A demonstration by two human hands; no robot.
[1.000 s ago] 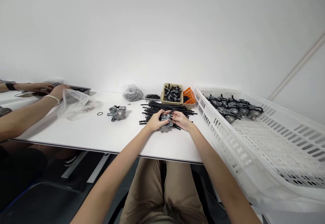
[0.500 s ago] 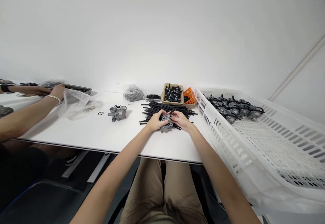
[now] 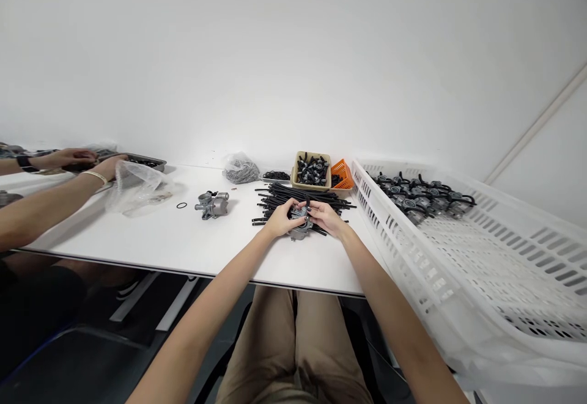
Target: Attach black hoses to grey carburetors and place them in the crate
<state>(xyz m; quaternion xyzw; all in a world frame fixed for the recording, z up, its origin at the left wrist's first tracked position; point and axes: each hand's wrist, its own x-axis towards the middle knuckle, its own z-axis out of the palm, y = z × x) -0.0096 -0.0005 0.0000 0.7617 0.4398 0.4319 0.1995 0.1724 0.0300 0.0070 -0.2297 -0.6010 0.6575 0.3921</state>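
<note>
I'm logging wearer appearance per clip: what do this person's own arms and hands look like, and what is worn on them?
Both forearms are bare, with no sleeves in view. The left hand and right hand wear no gloves; dark polish shows on the fingernails. No watch or bracelet is visible.

Bright, even overhead light with soft shadows under the white table point(image 3: 192, 248), mild glare on the far wall point(image 3: 293, 55), strong wide-angle bending at left and right edges, focus sharp throughout.

The person wears tan trousers point(image 3: 293, 343), both forearms are bare with no sleeves showing, and the fingernails point(image 3: 310, 209) look dark-painted.
</note>
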